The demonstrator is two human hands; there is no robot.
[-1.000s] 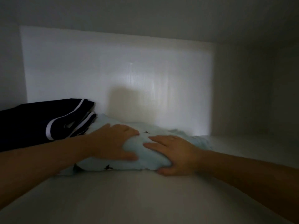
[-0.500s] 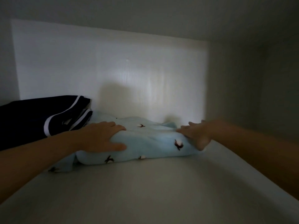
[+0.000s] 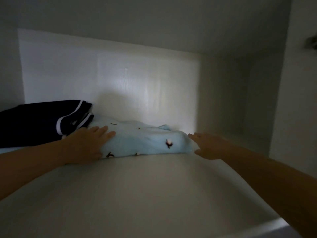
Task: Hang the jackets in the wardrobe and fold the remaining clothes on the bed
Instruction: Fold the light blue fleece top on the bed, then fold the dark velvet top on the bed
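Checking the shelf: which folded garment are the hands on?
The light blue printed garment, right of the navy white-striped garment. The left hand rests on it; the right hand is at its right end.

Left hand [image 3: 89, 144] flat, fingers straight, right hand [image 3: 206, 146] flat, fingers extended, both reaching forward
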